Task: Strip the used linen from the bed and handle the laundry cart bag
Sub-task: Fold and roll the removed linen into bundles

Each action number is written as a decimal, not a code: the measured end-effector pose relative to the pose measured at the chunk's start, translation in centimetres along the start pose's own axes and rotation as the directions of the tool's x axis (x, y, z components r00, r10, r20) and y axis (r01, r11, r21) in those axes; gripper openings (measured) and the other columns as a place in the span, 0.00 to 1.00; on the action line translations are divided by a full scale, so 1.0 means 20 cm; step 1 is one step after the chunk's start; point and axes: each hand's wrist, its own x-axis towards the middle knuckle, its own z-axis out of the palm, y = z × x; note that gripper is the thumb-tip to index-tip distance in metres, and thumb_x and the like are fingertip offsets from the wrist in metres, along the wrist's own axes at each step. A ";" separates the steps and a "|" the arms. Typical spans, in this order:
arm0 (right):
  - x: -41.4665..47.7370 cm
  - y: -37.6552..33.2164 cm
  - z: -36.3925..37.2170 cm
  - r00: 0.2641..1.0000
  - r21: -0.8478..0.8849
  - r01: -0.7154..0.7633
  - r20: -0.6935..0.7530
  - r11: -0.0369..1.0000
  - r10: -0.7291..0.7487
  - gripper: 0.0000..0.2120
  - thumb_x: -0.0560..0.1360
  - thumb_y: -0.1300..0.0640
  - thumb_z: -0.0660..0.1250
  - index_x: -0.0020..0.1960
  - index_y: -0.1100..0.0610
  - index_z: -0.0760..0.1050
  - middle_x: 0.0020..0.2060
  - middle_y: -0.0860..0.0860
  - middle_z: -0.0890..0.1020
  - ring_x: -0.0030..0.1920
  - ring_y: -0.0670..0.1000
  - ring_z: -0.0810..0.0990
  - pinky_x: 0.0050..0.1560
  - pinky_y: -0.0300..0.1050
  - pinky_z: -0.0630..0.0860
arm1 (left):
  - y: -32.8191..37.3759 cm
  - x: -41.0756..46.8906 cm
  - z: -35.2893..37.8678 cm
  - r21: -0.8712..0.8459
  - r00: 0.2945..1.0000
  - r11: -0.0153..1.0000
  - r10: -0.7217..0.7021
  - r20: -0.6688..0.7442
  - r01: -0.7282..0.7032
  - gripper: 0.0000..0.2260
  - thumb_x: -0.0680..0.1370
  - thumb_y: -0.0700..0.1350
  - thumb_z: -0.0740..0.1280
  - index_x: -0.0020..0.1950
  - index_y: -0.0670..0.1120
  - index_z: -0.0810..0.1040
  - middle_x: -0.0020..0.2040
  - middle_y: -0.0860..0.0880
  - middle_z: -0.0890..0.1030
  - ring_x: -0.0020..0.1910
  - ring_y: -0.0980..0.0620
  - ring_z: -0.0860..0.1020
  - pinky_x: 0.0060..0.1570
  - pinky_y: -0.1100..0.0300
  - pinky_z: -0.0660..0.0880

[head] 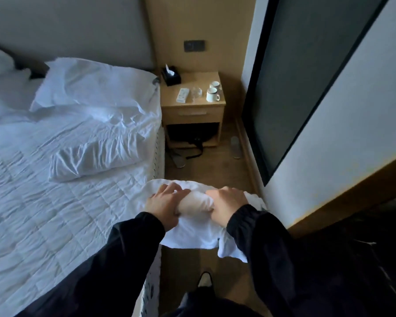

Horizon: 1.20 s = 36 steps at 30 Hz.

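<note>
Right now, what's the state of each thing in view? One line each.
white linen, middle rolled between the hands, rest hanging loose.
left hand, grips one end of the roll.
right hand, grips the other end.
large pillow, cased, at the bed head.
small pillow, cased, creased, flat on the bed.
bed, quilted pad exposed nearby.
nightstand drawer, shut.
front mug, upright.
tissue box, tissue sticking out.

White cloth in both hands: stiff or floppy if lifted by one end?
Likely floppy: the cloth drapes in loose folds below the left hand and right hand. Probably light; the hands alone hold it in the air. The bunched middle may unroll if one hand lets go.
</note>
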 end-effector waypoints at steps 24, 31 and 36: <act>2.30 -0.03 -0.53 0.762 -0.112 0.640 0.224 0.760 -0.608 0.14 0.70 0.59 0.64 0.56 0.52 0.74 0.52 0.55 0.80 0.53 0.59 0.78 0.47 0.45 0.67 | -0.80 1.41 -0.46 -0.185 0.771 0.772 -0.630 -0.094 0.608 0.29 0.72 0.45 0.65 0.73 0.59 0.65 0.68 0.55 0.67 0.66 0.50 0.65 0.53 0.57 0.70; 2.77 -0.47 -0.38 0.531 -0.110 0.841 0.364 0.531 -0.765 0.14 0.68 0.60 0.64 0.53 0.54 0.74 0.50 0.57 0.79 0.51 0.61 0.78 0.48 0.45 0.70 | -1.18 1.39 -0.43 -0.302 0.560 0.547 -0.827 -0.051 0.781 0.32 0.72 0.44 0.67 0.74 0.58 0.62 0.75 0.54 0.61 0.73 0.50 0.61 0.64 0.56 0.66; 3.12 -0.85 -0.25 0.399 -0.091 0.914 0.389 0.396 -0.830 0.12 0.67 0.60 0.64 0.51 0.55 0.74 0.48 0.58 0.79 0.51 0.61 0.78 0.45 0.44 0.68 | -1.59 1.42 -0.39 -0.379 0.446 0.428 -0.894 -0.043 0.821 0.32 0.71 0.46 0.67 0.74 0.60 0.63 0.74 0.57 0.65 0.73 0.53 0.63 0.67 0.59 0.63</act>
